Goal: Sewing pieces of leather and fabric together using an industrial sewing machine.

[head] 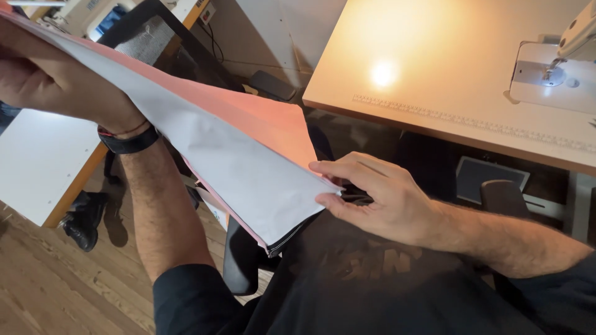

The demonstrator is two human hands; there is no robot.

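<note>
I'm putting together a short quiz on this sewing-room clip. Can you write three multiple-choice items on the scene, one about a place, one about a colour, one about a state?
1. Where does the sewing machine stand?
A. On the wooden floor
B. On the far right of the pale table
C. On the person's lap

2. What colours show on the folded fabric piece?
A. Pink and pale grey-white
B. Green and yellow
C. Blue only

3. How is the fabric held?
A. It lies flat on the table, untouched
B. One hand alone holds it
C. The left hand holds its upper end and the right hand pinches its lower edge

Answers:
1 B, the white machine sits at the table's right end.
2 A, a pink layer lies behind a pale grey-white one.
3 C, both hands grip it in the air, off the table.
</note>
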